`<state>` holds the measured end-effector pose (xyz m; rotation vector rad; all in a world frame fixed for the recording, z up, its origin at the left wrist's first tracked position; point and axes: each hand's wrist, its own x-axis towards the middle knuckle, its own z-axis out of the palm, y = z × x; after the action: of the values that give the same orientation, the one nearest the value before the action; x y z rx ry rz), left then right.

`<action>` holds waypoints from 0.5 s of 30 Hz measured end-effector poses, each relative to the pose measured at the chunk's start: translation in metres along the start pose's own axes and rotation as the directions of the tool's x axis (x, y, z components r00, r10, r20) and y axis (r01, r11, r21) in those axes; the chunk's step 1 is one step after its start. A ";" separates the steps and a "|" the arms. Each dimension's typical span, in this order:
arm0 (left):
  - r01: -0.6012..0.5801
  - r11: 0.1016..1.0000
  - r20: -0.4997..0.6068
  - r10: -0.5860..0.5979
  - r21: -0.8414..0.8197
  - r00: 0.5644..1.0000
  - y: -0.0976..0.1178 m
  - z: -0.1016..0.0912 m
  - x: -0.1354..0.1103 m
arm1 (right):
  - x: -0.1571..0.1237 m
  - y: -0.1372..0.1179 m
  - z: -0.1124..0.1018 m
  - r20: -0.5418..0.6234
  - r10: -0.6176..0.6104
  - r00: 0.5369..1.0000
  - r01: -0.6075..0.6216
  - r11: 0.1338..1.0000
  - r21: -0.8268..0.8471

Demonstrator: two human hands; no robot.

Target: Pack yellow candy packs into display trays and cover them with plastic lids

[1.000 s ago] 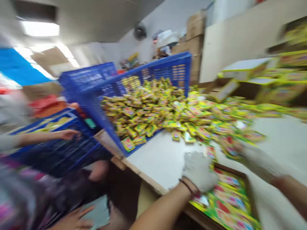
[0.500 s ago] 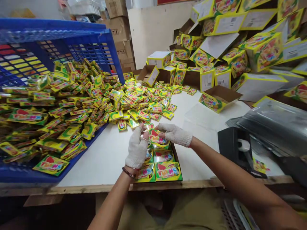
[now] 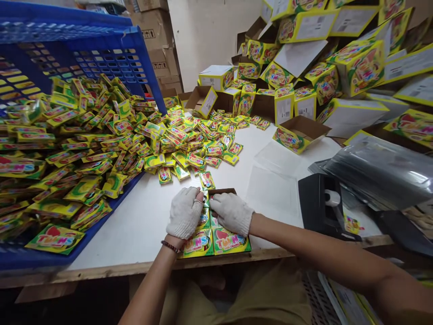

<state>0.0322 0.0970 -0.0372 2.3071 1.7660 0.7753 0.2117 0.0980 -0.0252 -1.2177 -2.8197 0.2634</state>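
Both my hands wear white knit gloves and rest over a shallow brown box near the table's front edge. Yellow-green sachets lie in rows inside the box. My left hand presses down on the sachets on the box's left side, fingers curled. My right hand presses on the sachets beside it, fingers bent down. What the fingertips hold is hidden. A big heap of loose sachets spills from a tipped blue crate across the white table.
Yellow printed cartons, some open, pile up at the back right. A black tape dispenser and a stack of clear plastic sheets sit on the right. Brown cardboard boxes stand behind the crate.
The view swung from a blurred leftward look down to the table. My hands held a sachet above the box and have now lowered onto the rows inside it.
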 end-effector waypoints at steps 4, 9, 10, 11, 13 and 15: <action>-0.021 0.999 -0.002 0.021 0.024 1.000 0.002 -0.001 0.000 | 0.029 0.032 -0.012 -0.066 0.022 0.998 -0.008 0.980 0.201; -0.034 0.997 0.004 0.034 0.069 0.999 0.003 0.000 -0.001 | 0.096 0.069 -0.017 -0.009 0.140 0.990 -0.137 0.980 0.146; -0.033 0.997 0.008 0.033 0.066 0.999 0.003 0.000 -0.001 | 0.106 0.072 -0.014 0.055 0.084 0.995 -0.090 0.989 0.114; -0.031 0.998 0.012 0.031 0.062 0.999 0.003 0.000 -0.001 | 0.113 0.073 -0.011 0.118 0.046 0.992 -0.057 0.994 0.092; -0.031 0.998 0.022 0.029 0.062 0.999 0.002 0.000 -0.001 | 0.120 0.076 -0.002 0.201 0.063 0.978 -0.078 0.995 0.067; -0.039 0.996 0.033 0.037 0.082 0.999 0.002 0.000 0.000 | 0.119 0.080 0.007 0.200 0.163 0.966 -0.180 0.981 0.070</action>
<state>0.0338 0.0963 -0.0363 2.3982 1.7785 0.6795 0.1865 0.2371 -0.0477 -1.4954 -2.8249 0.5367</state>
